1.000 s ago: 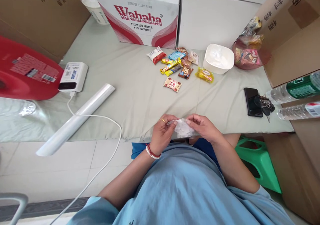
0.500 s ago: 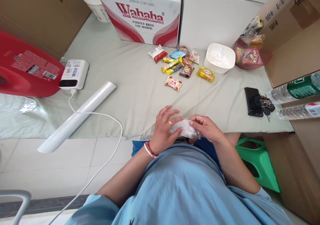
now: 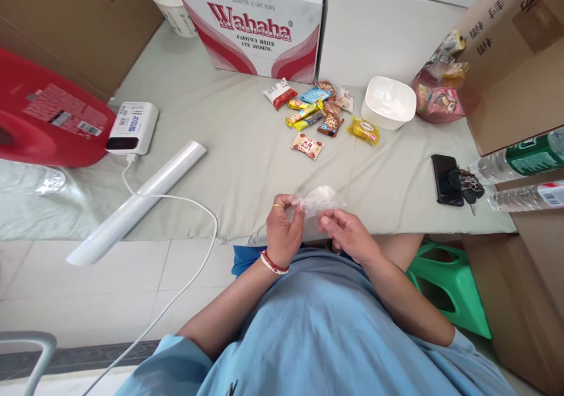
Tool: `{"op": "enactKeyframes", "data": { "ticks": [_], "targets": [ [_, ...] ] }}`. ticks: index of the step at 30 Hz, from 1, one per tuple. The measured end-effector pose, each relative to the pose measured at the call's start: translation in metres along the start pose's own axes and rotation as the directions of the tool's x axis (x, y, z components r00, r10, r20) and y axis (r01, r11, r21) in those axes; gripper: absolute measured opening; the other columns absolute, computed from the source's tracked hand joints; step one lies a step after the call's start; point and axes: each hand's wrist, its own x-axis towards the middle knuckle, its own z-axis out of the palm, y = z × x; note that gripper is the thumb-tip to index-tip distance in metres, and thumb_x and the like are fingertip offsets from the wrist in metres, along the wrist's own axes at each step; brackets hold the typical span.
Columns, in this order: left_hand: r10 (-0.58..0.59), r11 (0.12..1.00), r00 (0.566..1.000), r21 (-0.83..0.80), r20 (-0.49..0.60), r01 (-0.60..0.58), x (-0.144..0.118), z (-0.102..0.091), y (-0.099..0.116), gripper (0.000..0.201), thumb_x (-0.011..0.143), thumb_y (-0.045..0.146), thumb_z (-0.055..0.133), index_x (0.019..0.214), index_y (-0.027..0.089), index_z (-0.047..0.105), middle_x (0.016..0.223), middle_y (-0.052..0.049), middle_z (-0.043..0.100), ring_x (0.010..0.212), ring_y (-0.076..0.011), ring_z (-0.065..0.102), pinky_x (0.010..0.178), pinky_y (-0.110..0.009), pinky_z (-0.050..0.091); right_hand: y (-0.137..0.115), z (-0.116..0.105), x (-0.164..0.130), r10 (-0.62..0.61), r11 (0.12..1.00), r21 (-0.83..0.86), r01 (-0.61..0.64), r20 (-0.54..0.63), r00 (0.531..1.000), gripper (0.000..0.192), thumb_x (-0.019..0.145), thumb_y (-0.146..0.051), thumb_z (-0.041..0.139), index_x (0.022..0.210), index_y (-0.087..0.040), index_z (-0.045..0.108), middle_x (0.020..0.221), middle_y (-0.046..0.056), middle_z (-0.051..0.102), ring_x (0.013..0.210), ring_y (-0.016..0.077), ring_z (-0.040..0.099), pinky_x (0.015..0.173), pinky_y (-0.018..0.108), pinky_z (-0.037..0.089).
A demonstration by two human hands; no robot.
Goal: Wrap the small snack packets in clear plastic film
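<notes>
Clear plastic bag (image 3: 321,198) looks light, soft and crinkly, probably slippery. Left hand (image 3: 284,231) pinches its edge; right hand (image 3: 348,237) grips just below, fingers closed on the film.

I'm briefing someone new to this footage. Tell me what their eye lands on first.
At centre, the left hand and right hand pinch a crumpled clear plastic bag over the cloth's near edge. Beyond lies a bright heap of snack packets beside a white tub, under the red-lettered Wahaha box.
</notes>
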Motion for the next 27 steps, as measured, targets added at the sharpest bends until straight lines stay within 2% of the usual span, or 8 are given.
{"op": "enactKeyframes", "data": {
  "ticks": [2,8,14,18,20,22,25,27],
  "targets": [
    [0.014,0.998,0.996,-0.060,0.087,-0.009,-0.005,0.005,0.003,0.017,0.098,0.038,0.063,0.101,0.023,0.056,0.100,-0.005,0.065,0.096,-0.0185,0.063,0.091,-0.034,0.049,0.001,0.009,0.008,-0.038,0.999,0.001,0.038,-0.065,0.997,0.049,0.082,-0.063,0.075,0.105,-0.021,0.067,0.091,0.002,0.067,0.061,0.0102,0.049,0.044,0.021,0.039],
    [-0.179,0.944,0.973,-0.252,0.144,0.211,0.003,0.001,0.004,0.033,0.083,0.038,0.079,0.106,0.022,0.063,0.088,0.000,0.062,0.084,-0.0153,0.061,0.083,-0.029,0.048,0.007,0.005,0.027,-0.093,0.988,0.101,0.117,-0.218,0.971,0.044,0.074,-0.058,0.081,0.085,-0.018,0.068,0.070,-0.001,0.061,0.055,0.0092,0.044,0.047,0.023,0.038],
    [-0.424,0.767,0.902,-0.500,0.075,0.402,0.025,-0.012,0.002,0.027,0.070,0.034,0.085,0.082,0.019,0.065,0.077,0.003,0.062,0.070,-0.0096,0.053,0.073,-0.024,0.044,0.007,-0.015,0.020,-0.013,0.981,0.186,0.052,-0.209,0.978,0.042,0.070,-0.053,0.087,0.083,-0.018,0.069,0.068,-0.003,0.059,0.052,0.0063,0.039,0.044,0.020,0.032],
    [-0.482,0.667,0.861,-0.568,0.164,0.482,0.026,-0.016,0.001,0.028,0.069,0.032,0.084,0.080,0.020,0.061,0.076,0.003,0.061,0.072,-0.0106,0.056,0.072,-0.024,0.046,0.005,-0.026,0.014,0.009,0.973,0.227,0.031,-0.173,0.985,0.040,0.071,-0.052,0.088,0.083,-0.019,0.068,0.068,-0.004,0.055,0.053,0.0063,0.038,0.044,0.019,0.030],
    [-0.464,0.694,0.865,-0.529,0.191,0.489,0.024,-0.017,0.003,0.026,0.072,0.033,0.081,0.083,0.020,0.061,0.085,0.000,0.064,0.080,-0.0127,0.060,0.076,-0.025,0.048,0.003,-0.031,0.013,-0.003,0.976,0.213,0.035,-0.150,0.989,0.040,0.073,-0.053,0.086,0.081,-0.020,0.066,0.069,-0.004,0.055,0.055,0.0068,0.040,0.046,0.019,0.032],
    [-0.391,0.788,0.896,-0.426,0.210,0.444,0.022,-0.019,0.006,0.031,0.073,0.031,0.079,0.097,0.022,0.063,0.104,-0.003,0.067,0.099,-0.0170,0.064,0.085,-0.029,0.050,0.001,-0.035,0.011,-0.026,0.986,0.162,0.046,-0.123,0.992,0.040,0.076,-0.056,0.083,0.081,-0.020,0.065,0.072,-0.003,0.055,0.057,0.0076,0.042,0.048,0.021,0.034],
    [-0.247,0.938,0.936,-0.182,0.252,0.296,0.023,-0.020,0.016,0.062,0.071,0.035,0.083,0.126,0.024,0.057,0.133,-0.008,0.063,0.125,-0.0241,0.060,0.101,-0.036,0.048,-0.002,-0.037,0.009,-0.045,0.998,0.046,0.048,-0.066,0.997,0.043,0.078,-0.059,0.080,0.081,-0.020,0.063,0.075,-0.002,0.055,0.061,0.0090,0.043,0.052,0.022,0.037],
    [-0.199,0.979,0.944,0.002,0.263,0.206,0.024,-0.018,0.021,0.065,0.071,0.043,0.085,0.127,0.022,0.058,0.128,-0.009,0.066,0.119,-0.0259,0.062,0.099,-0.037,0.049,-0.005,-0.036,0.008,-0.049,0.999,-0.022,0.048,-0.024,0.999,0.045,0.080,-0.060,0.079,0.079,-0.020,0.061,0.073,-0.003,0.051,0.061,0.0092,0.041,0.053,0.023,0.035]
  ]
}}
